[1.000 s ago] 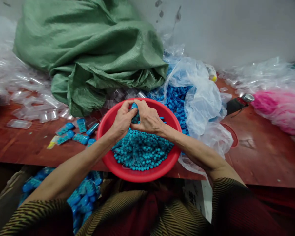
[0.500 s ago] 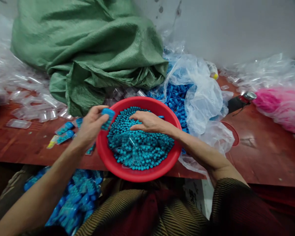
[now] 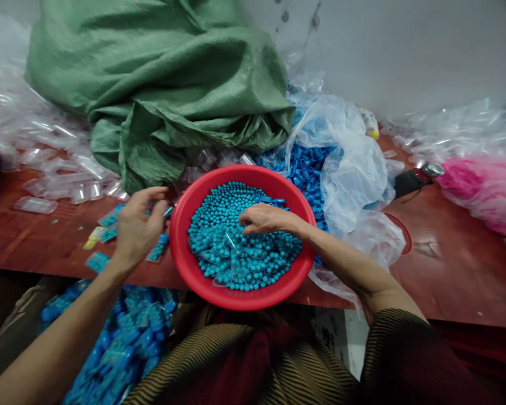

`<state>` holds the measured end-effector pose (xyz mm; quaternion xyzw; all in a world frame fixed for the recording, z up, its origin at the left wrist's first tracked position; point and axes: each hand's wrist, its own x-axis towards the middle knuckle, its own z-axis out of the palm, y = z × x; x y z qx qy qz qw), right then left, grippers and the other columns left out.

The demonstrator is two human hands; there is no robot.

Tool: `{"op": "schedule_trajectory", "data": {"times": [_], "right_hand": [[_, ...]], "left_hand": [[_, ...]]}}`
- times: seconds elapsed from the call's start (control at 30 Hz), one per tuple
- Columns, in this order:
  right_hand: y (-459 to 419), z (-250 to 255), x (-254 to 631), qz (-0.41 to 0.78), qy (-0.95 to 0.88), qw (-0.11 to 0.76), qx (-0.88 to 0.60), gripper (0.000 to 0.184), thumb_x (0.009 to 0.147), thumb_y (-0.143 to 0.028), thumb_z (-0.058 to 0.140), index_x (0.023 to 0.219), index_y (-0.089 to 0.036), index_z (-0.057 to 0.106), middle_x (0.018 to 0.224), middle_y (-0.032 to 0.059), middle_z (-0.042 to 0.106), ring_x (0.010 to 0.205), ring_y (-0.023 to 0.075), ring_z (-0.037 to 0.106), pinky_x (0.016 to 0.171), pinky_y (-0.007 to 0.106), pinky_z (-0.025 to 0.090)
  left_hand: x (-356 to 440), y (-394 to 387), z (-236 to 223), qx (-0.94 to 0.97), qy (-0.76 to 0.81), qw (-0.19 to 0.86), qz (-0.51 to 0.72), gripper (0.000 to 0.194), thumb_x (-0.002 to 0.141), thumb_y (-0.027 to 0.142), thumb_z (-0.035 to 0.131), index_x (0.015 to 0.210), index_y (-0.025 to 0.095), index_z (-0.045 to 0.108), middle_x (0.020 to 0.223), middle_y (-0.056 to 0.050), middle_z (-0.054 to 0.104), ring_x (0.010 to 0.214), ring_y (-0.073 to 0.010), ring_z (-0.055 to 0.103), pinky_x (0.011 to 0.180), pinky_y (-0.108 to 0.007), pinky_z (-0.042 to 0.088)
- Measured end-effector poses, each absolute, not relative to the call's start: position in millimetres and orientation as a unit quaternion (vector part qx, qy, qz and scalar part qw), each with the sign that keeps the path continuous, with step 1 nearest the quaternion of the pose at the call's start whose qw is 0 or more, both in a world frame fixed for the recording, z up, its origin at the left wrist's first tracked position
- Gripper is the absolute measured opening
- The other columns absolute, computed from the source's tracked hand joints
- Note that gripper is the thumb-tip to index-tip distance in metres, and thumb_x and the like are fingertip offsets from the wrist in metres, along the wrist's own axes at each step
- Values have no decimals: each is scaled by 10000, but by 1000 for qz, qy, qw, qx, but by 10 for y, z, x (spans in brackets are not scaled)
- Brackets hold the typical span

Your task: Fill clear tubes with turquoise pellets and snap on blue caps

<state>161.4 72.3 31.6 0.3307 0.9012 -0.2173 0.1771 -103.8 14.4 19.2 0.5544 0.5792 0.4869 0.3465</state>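
A red basin (image 3: 181, 256) at the table's front edge holds several small teal beads (image 3: 219, 219) and clear plastic cases (image 3: 219, 253). My right hand (image 3: 267, 218) lies on the beads in the basin's middle, its fingertips pinched together and pointing down. What they hold is hidden. My left hand (image 3: 138, 225) hovers just left of the basin over a few filled blue-capped cases (image 3: 109, 216) on the table. Its fingers curl round a blue-capped case, of which only a bit of blue shows at the fingertips.
A crumpled green woven sack (image 3: 160, 84) lies behind the basin. A clear bag of blue caps (image 3: 303, 169) sits at the right rear, a pink bag (image 3: 480, 191) far right. Empty clear cases (image 3: 63, 174) litter the left. Filled blue cases (image 3: 126, 337) pile below the table edge.
My hands parted over the basin. The left carried a filled blue-capped case leftward and down to the table beside the basin. The right dropped onto the beads.
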Motion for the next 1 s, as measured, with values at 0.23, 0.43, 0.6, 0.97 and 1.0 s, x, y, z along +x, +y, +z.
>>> {"op": "schedule_trajectory", "data": {"times": [0.23,0.43,0.6,0.97,1.0], "right_hand": [[680,273,1675,-211,901,176,336,349,877,-445,497,1067,-178,617,908,80,679,856,207,617,663,258,382],[742,303,1595,-222,888,209,343,423,783,-453,620,1114,-189,613,1007,80,672,932,224,615,712,259,407],[813,323,1588,-220,891,193,346,327,834,-317,545,1116,-174,625,1029,90,670,941,226,612,690,261,396],[737,187,1786,-250,900,83,347,247,833,-284,583,1037,-158,639,891,48,668,827,171,581,673,235,344],[749,184,1800,-250,899,82,349,226,832,-276,582,1018,-162,644,888,45,668,827,170,582,675,234,345]], "left_hand": [[-253,483,228,762,520,284,260,343,827,267,424,1078,165,635,1020,-79,673,941,-217,606,859,-331,442],[-208,628,86,778,523,314,152,367,789,228,412,1064,172,648,873,-49,685,778,-193,605,733,-283,443],[-197,676,65,767,487,393,141,324,709,213,482,973,196,669,688,6,647,652,-162,570,651,-243,430],[-159,553,-3,783,436,437,77,248,745,391,545,868,206,656,814,-15,676,762,-185,596,683,-246,411],[-147,534,7,788,441,424,66,252,757,406,536,853,208,658,790,-12,669,745,-183,591,669,-244,403]]}}
